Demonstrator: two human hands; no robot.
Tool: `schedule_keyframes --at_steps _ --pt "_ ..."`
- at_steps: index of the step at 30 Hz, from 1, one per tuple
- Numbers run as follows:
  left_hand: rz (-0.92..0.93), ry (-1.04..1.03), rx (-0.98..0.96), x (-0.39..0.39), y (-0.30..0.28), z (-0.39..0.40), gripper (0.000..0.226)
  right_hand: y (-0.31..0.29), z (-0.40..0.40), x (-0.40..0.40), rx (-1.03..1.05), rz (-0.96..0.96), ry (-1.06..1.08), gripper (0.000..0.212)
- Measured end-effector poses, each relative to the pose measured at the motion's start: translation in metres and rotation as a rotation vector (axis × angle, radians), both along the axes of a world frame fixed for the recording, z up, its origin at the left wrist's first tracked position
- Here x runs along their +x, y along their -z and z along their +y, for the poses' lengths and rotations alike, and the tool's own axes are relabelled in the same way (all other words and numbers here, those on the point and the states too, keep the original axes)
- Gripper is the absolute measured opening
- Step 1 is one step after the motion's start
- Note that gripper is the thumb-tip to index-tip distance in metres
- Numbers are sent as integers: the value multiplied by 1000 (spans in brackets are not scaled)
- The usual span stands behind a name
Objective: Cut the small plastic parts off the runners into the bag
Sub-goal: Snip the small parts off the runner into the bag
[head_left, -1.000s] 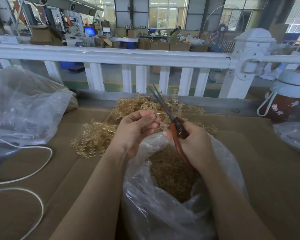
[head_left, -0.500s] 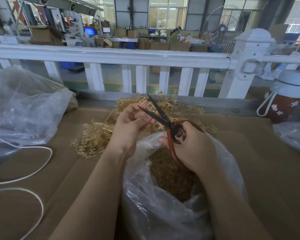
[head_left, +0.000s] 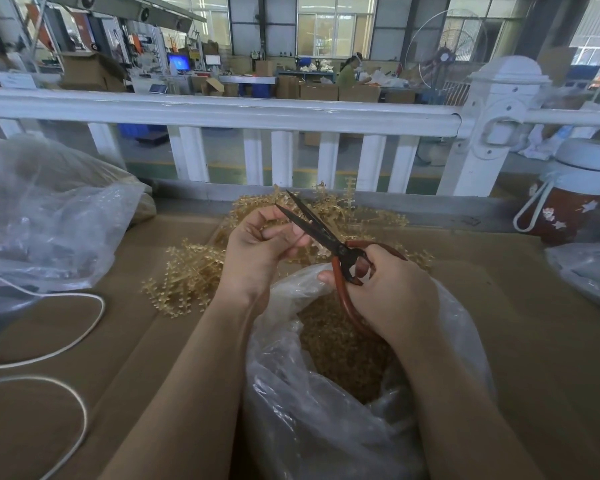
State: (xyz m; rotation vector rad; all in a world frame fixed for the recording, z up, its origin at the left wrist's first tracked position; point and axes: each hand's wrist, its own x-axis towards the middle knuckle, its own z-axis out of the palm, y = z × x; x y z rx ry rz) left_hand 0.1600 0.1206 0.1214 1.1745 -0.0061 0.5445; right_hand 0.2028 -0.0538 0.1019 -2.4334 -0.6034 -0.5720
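my left hand (head_left: 260, 244) pinches a light, brittle runner (head_left: 300, 239) by its stem; right hand (head_left: 385, 289) grips open scissors (head_left: 321, 233) over the bag (head_left: 326, 410). thin plastic, should snap easy.

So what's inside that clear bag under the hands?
The clear bag holds a heap of small tan plastic parts. The right hand and crumpled plastic hide how deep it goes.

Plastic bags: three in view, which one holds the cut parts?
The open clear bag directly under both hands, its mouth showing loose tan cut parts. The left bag and far-right bag lie off to the sides.
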Motion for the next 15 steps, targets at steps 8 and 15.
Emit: schedule_keyframes --at_steps 8,15 --pt "-3 7 -4 1 1 1 24 4 0 2 30 -22 -11 62" --pt "-15 -1 18 1 2 1 21 3 0 0 62 -36 -30 62"
